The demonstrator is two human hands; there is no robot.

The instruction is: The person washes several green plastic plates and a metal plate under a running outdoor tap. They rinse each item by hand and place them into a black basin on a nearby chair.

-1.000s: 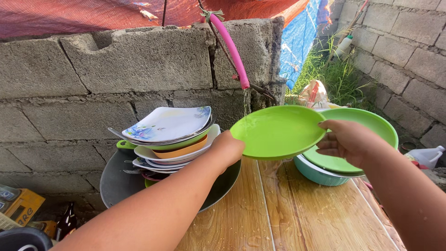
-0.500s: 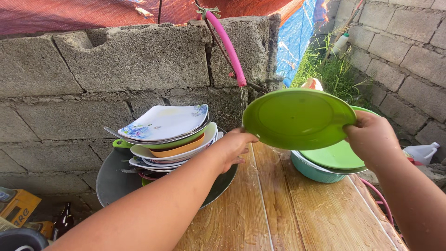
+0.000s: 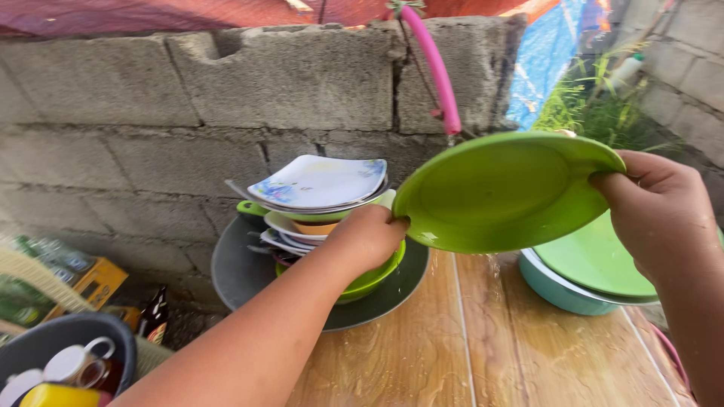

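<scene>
Up above the wet wooden counter (image 3: 483, 339), both hands hold a round green plate (image 3: 501, 192) tilted, its hollow face turned toward the camera. The left hand (image 3: 369, 237) grips the plate's lower left rim, fingers curled closed around the edge; the right hand (image 3: 656, 211) pinches the right rim, thumb on the front. The plate sits just under the end of a pink hose (image 3: 437, 71) that hangs down over a grey block wall (image 3: 188, 98), and water drips from the plate's lower edge onto the counter. Below the left hand is a wide dark pan (image 3: 241, 271) with a stack of dishes in it: a green bowl (image 3: 373, 279) at the bottom right, and a white square plate with blue flowers (image 3: 320, 181) on top. Under the right hand a teal basin (image 3: 558, 286) holds another green plate (image 3: 596, 260). At the lower left corner a grey tub (image 3: 45, 343) holds a white mug (image 3: 72, 362).
</scene>
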